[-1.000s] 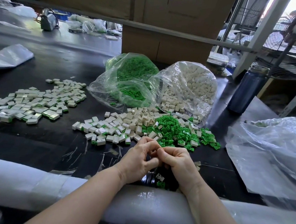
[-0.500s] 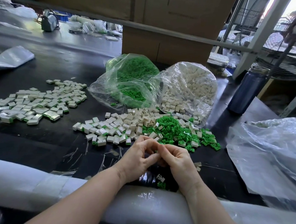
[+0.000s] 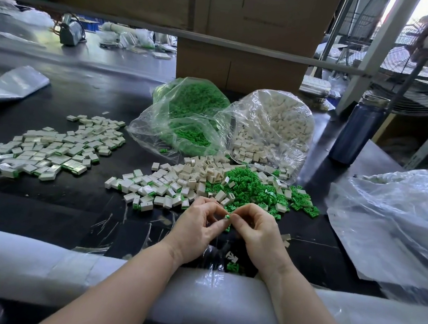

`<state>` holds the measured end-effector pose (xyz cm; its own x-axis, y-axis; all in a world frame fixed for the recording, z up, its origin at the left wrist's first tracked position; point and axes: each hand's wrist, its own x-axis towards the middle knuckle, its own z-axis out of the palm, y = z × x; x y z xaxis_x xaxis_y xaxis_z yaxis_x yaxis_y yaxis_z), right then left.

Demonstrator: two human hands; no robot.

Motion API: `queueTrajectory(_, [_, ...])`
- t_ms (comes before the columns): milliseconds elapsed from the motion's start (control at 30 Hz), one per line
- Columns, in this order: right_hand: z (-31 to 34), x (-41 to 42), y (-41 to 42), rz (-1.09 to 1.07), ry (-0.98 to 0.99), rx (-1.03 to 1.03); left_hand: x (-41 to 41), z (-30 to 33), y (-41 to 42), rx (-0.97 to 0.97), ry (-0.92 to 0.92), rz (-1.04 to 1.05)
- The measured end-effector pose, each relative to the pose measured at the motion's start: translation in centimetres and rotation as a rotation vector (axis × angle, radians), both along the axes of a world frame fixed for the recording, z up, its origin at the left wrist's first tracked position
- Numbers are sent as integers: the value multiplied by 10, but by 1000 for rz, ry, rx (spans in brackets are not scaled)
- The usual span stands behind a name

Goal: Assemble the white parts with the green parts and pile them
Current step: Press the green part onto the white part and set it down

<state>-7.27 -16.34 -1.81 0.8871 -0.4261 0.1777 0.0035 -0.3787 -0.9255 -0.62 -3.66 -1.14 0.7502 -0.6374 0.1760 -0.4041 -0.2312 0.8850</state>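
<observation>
1. Left of frame: finished pile (image 3: 43, 153) of white-and-green units lies flat on the dark bench (image 3: 46, 213).
2. Centre: loose white parts (image 3: 193, 175), then green parts (image 3: 252, 189); both look light, rigid and small, easily scattered.
3. Lower centre: left hand (image 3: 196, 228) and right hand (image 3: 256, 231) meet, fingertips pinching one small green-ended piece (image 3: 227, 217). Best held by its flat sides.

Single head-worn wide-angle view, looking forward and down, close over the black table (image 3: 46, 211); far background bends at edges.
</observation>
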Motion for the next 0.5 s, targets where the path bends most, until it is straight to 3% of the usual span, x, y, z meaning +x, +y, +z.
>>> queueTrajectory(133, [2, -1, -1, -52, -33, 5, 2, -3, 2, -43, -2, 85])
queueTrajectory(300, [2, -3, -3, -182, -32, -59, 7, -4, 6, -117, -76, 412])
queueTrajectory(400, [1, -3, -5, -249, -6, -91, 11, -4, 9, -102, -156, 582])
queueTrajectory(500, [0, -3, -6, -295, 18, -123, 13, -6, 8, -37, -170, 625])
